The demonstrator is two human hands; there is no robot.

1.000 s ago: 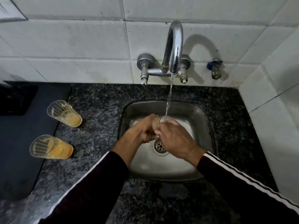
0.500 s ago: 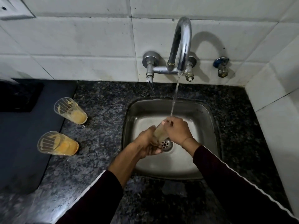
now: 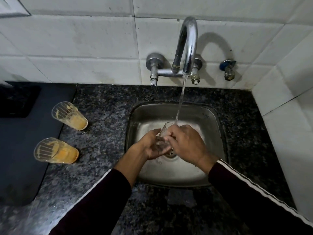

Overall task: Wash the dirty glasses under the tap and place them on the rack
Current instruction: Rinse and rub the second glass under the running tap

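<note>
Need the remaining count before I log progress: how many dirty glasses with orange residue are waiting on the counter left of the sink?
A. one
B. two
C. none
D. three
B: two dirty glasses stand on the counter left of the sink, the far glass and the near glass; a third glass is held in both hands under the tap.

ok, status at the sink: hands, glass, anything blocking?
Left hand and right hand both grip the glass under the tap stream. Two dirty glasses wait on the counter. Nothing blocking.
</note>
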